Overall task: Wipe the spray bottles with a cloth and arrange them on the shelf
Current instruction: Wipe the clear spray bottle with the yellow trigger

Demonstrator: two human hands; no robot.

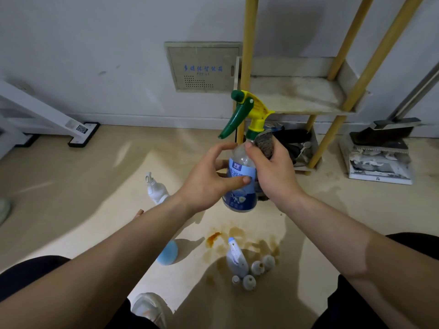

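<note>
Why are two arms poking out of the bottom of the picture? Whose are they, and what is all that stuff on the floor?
The camera sits on a person's head and looks down, so you see that person's own arms, just as they do. There is no robot here. The left hand grips a clear spray bottle with a green and yellow trigger. The right hand holds a dark cloth against the bottle's neck, for wiping. Behind them stands a shelf with yellow poles and a stained board. On the floor stand a white spray bottle, a blue-tipped bottle and some small round bottles, near an orange stain.
</note>
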